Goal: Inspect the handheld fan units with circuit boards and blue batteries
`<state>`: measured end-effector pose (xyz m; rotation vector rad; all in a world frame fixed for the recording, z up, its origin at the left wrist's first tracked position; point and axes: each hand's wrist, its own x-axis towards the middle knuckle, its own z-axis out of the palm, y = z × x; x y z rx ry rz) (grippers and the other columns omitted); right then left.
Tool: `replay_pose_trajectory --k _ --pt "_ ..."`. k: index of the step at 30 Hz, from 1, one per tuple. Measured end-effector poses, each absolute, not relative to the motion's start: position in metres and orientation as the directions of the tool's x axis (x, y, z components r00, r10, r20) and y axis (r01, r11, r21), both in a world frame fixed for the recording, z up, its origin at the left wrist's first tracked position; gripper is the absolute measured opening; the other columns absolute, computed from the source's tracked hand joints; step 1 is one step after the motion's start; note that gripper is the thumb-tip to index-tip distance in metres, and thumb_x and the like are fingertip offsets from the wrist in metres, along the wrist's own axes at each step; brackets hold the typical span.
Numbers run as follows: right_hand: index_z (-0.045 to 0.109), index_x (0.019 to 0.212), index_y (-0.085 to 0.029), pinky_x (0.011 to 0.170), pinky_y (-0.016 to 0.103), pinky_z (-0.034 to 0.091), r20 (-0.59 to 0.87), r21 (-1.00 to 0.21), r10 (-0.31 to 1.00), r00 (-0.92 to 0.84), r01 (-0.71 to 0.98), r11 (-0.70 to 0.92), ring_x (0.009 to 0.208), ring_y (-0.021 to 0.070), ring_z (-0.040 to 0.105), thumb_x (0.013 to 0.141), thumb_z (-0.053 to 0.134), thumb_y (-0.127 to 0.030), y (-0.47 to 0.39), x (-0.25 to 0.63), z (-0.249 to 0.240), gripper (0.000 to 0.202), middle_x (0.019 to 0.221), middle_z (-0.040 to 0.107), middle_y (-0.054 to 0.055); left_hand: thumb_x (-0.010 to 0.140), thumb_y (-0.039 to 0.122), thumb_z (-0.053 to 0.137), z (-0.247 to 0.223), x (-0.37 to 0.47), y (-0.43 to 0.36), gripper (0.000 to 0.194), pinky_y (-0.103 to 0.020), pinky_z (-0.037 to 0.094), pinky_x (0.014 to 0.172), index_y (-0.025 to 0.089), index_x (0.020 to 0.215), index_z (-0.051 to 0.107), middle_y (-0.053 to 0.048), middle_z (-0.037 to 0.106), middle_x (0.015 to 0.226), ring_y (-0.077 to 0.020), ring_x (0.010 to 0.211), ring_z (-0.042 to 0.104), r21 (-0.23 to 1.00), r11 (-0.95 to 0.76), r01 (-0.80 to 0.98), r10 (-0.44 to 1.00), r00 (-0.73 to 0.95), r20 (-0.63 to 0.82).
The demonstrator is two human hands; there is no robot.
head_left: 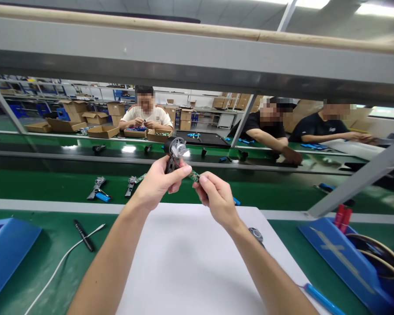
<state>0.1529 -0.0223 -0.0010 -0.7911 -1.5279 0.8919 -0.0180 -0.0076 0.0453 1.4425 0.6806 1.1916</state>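
Note:
My left hand [162, 179] is closed round a dark grey device housing [176, 151] with a round, partly clear head, held up above the white sheet [180, 262]. A narrow green circuit board [193, 175] slants from the housing toward the right. My right hand [216, 192] pinches the far end of that board between thumb and fingers. Beyond my left forearm, one grey housing with a blue cell [102, 197] and another grey housing [130, 186] lie on the green surface.
A blue bin [348, 262] stands at the right, another blue bin [9, 249] at the left. Nearby lie a black marker [84, 235], a white cable [64, 258] and a blue cell [323, 299]. Across the line, people sit beside open cardboard boxes [103, 131].

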Motion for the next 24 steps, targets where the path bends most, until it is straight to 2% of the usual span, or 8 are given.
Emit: replay_pose_trajectory --k 4,8,11,15,18,21,24 --pt "0.056 0.076 -0.019 0.048 0.024 0.027 0.525 -0.837 0.831 -0.185 0.067 0.544 0.053 0.0094 0.035 0.097 0.053 -0.048 -0.027 0.156 0.002 0.035 0.061 0.042 -0.004 0.078 0.036 0.080 0.043 -0.007 -0.012 0.035 -0.020 0.029 0.046 0.018 0.085 0.051 0.007 0.046 0.060 -0.0050 0.048 0.040 0.943 -0.232 -0.239 0.903 0.309 0.300" --pt "0.055 0.074 -0.019 0.048 0.024 0.029 0.552 -0.809 0.805 -0.216 0.097 0.580 0.053 0.0094 0.035 0.098 0.050 -0.044 -0.029 0.158 0.003 0.035 0.060 0.042 -0.004 0.077 0.038 0.080 0.041 0.000 -0.014 0.036 -0.021 0.030 0.047 0.018 0.084 0.051 0.007 0.043 0.056 -0.0060 0.048 0.040 0.941 -0.220 -0.257 0.896 0.328 0.299" --pt "0.057 0.077 -0.019 0.046 0.023 0.028 0.516 -0.843 0.829 -0.217 0.040 0.536 0.054 0.0097 0.042 0.097 0.052 -0.044 -0.031 0.157 0.007 0.033 0.064 0.049 -0.002 0.082 0.043 0.075 0.040 -0.001 -0.013 0.034 -0.021 0.032 0.049 0.018 0.087 0.053 0.006 0.044 0.056 -0.0075 0.051 0.040 0.936 -0.146 -0.321 0.864 0.419 0.278" --pt "0.064 0.084 -0.018 0.042 0.022 0.026 0.440 -0.898 0.866 -0.237 -0.099 0.429 0.058 0.0123 0.054 0.095 0.056 -0.044 -0.035 0.155 0.014 0.030 0.069 0.060 0.003 0.086 0.044 0.067 0.040 -0.007 -0.010 0.030 -0.023 0.040 0.053 0.016 0.095 0.060 0.000 0.054 0.065 -0.0122 0.060 0.049 0.897 0.004 -0.443 0.810 0.527 0.256" --pt "0.064 0.081 -0.017 0.040 0.021 0.026 0.436 -0.899 0.873 -0.220 -0.154 0.410 0.050 0.0100 0.050 0.093 0.057 -0.041 -0.037 0.154 0.017 0.028 0.062 0.058 0.000 0.089 0.041 0.066 0.040 -0.014 -0.007 0.029 -0.025 0.047 0.062 0.016 0.103 0.066 -0.004 0.062 0.079 -0.0144 0.070 0.058 0.892 0.024 -0.451 0.786 0.560 0.262" --pt "0.062 0.078 -0.017 0.037 0.020 0.027 0.438 -0.895 0.875 -0.207 -0.188 0.404 0.040 0.0065 0.042 0.093 0.057 -0.038 -0.038 0.154 0.017 0.027 0.057 0.054 -0.003 0.089 0.037 0.069 0.038 -0.017 -0.006 0.028 -0.026 0.050 0.076 0.018 0.110 0.070 -0.005 0.065 0.091 -0.0143 0.082 0.062 0.886 -0.011 -0.463 0.779 0.552 0.298" --pt "0.060 0.076 -0.017 0.035 0.019 0.026 0.420 -0.901 0.884 -0.208 -0.212 0.378 0.038 0.0063 0.043 0.092 0.058 -0.039 -0.040 0.154 0.017 0.027 0.055 0.053 -0.004 0.086 0.034 0.073 0.036 -0.016 -0.004 0.031 -0.023 0.049 0.074 0.018 0.113 0.073 -0.005 0.066 0.094 -0.0129 0.081 0.061 0.865 -0.009 -0.502 0.773 0.545 0.325"
